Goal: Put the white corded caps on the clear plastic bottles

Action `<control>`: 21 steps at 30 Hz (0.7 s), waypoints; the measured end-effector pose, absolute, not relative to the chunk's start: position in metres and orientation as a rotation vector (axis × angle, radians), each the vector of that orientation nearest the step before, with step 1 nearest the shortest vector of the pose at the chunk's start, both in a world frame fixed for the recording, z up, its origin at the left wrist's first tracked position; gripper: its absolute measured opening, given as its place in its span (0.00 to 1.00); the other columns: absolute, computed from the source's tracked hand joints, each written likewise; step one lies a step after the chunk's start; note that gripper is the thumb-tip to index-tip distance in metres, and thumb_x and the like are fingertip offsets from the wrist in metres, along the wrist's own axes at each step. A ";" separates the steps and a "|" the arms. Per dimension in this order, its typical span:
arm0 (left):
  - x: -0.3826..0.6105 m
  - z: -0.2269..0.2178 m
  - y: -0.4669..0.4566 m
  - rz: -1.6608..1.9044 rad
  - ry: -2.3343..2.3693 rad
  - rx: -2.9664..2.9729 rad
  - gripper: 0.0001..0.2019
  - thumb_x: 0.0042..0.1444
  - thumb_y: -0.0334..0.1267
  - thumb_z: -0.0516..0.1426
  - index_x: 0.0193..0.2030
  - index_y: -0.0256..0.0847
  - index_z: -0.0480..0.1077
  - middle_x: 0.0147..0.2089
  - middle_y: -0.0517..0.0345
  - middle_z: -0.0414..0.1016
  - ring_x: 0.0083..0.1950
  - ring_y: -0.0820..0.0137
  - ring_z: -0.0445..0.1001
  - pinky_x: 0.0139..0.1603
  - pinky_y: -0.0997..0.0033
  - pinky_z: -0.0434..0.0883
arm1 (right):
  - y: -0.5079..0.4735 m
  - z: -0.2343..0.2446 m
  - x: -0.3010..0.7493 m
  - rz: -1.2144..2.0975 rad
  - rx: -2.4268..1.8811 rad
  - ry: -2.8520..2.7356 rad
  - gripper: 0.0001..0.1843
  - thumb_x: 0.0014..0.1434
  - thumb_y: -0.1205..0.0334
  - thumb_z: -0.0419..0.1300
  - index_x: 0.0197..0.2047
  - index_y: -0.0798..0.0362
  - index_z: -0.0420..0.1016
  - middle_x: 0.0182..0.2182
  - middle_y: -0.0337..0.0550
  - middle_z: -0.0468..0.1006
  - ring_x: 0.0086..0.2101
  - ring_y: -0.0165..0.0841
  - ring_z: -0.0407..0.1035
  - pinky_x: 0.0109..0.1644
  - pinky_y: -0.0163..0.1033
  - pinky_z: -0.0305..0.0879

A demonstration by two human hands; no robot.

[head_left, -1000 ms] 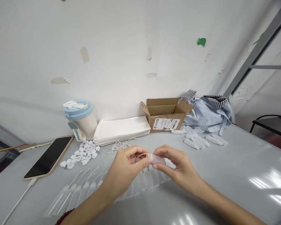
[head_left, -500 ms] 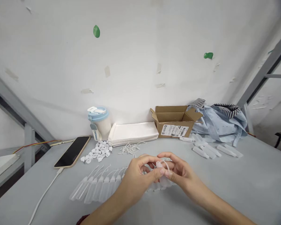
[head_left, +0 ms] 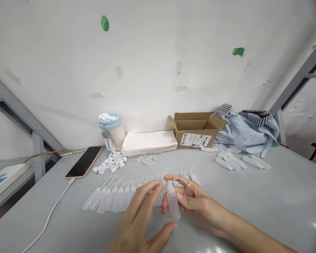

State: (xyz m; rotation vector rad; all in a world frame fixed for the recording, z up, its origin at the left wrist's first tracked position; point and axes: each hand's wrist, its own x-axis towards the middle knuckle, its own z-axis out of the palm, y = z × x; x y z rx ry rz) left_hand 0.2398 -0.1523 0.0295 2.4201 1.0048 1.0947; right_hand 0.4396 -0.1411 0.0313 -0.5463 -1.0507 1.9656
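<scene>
A translucent white plastic bottle (head_left: 173,203) with a thin cord loop at its top stands nearly upright in my right hand (head_left: 196,203). The fingers and thumb of that hand pinch it from the right. My left hand (head_left: 139,219), slightly blurred, is just left of the bottle, with thumb and fingers spread apart and nothing in them. Behind both hands runs a row of similar bottles with cords (head_left: 111,200); my hands hide part of it. Small white caps (head_left: 112,161) lie heaped at the left, beside a tangle of white cord loops (head_left: 145,160).
A stack of white trays (head_left: 150,142) lies by the wall, between a lidded cup (head_left: 116,135) and an open cardboard box (head_left: 196,131). Loose bottles without cords (head_left: 230,161) lie at the right, before a blue cloth (head_left: 249,131). A phone (head_left: 84,162) with a cable is at the left.
My left hand has let go of the bottle, opened and moved down and left. The bottle now shows fully in my right hand. The camera view has tilted slightly down.
</scene>
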 end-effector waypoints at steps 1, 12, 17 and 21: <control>0.241 0.026 -0.155 1.112 0.980 2.490 0.32 0.58 0.33 0.59 0.67 0.49 0.50 0.59 0.47 0.65 0.57 0.59 0.70 0.53 0.64 0.73 | -0.142 0.030 0.437 1.992 -0.525 -1.036 0.17 0.61 0.60 0.61 0.52 0.50 0.62 0.34 0.44 0.80 0.40 0.35 0.75 0.47 0.40 0.60; 0.224 0.015 -0.158 1.100 1.092 2.468 0.27 0.54 0.28 0.56 0.60 0.46 0.57 0.55 0.48 0.69 0.53 0.63 0.74 0.49 0.69 0.76 | -0.146 0.015 0.429 2.188 -0.466 -1.195 0.35 0.57 0.62 0.66 0.62 0.50 0.53 0.43 0.49 0.79 0.45 0.35 0.75 0.45 0.39 0.64; 0.187 0.028 -0.152 0.835 1.005 2.304 0.31 0.46 0.33 0.65 0.57 0.57 0.63 0.57 0.59 0.71 0.54 0.63 0.75 0.50 0.72 0.75 | -0.143 0.017 0.438 2.155 -0.598 -1.298 0.47 0.55 0.61 0.67 0.67 0.44 0.40 0.46 0.52 0.77 0.40 0.38 0.78 0.35 0.35 0.67; 0.164 0.021 -0.161 0.708 1.091 2.206 0.30 0.46 0.34 0.66 0.56 0.58 0.66 0.57 0.60 0.72 0.55 0.61 0.74 0.52 0.70 0.73 | -0.133 0.024 0.452 2.017 -0.656 -1.342 0.44 0.59 0.56 0.64 0.68 0.46 0.38 0.39 0.50 0.80 0.29 0.35 0.79 0.29 0.35 0.67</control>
